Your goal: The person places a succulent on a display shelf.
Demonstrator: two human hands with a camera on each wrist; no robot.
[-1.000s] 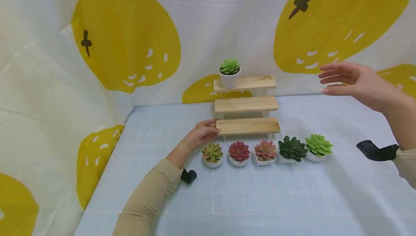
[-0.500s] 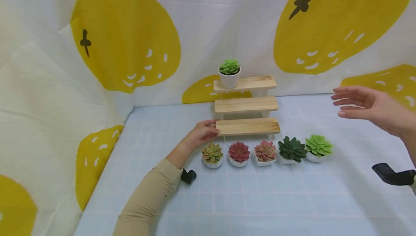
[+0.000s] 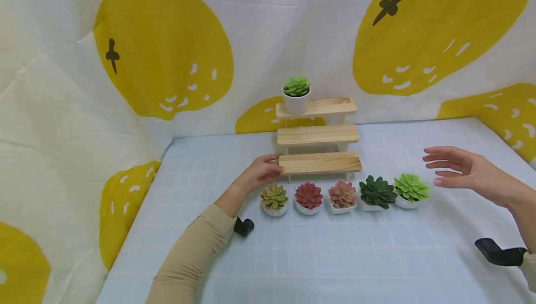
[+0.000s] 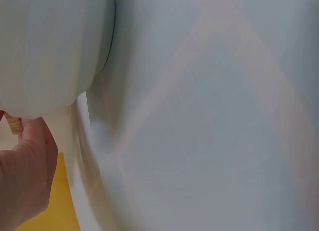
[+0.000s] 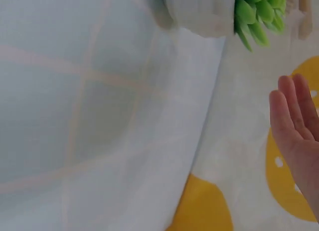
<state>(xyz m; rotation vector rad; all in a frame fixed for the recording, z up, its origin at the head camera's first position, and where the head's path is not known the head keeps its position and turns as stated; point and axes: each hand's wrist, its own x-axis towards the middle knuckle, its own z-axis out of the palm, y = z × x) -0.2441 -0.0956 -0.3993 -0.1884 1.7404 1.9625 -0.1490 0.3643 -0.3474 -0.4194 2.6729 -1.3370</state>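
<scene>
My left hand [image 3: 263, 172] grips the left end of the lowest board of a three-step wooden display stand [image 3: 320, 163]. In the left wrist view the hand [image 4: 31, 166] is at the wood's edge, partly behind a white pot [image 4: 50, 52]. My right hand [image 3: 469, 173] hangs in the air to the right of a bright green succulent [image 3: 410, 187], fingers extended and holding nothing. A potted green succulent [image 3: 296, 94] stands at the left of the top board. The right wrist view shows the right hand [image 5: 299, 121] apart from a white pot [image 5: 204, 12].
In front of the stand, a row of potted succulents runs left to right: yellowish [image 3: 274, 197], dark red [image 3: 308, 196], pink [image 3: 342, 195], dark green [image 3: 378, 192] and the bright green one. A light blue checked cloth [image 3: 335, 262] covers the table. Behind hangs a lemon-print curtain [image 3: 268, 29].
My right hand has come down from beside the stand's top, first also drawing right, to a level just above the bright green succulent. The left hand, stand and plants stay in place.
</scene>
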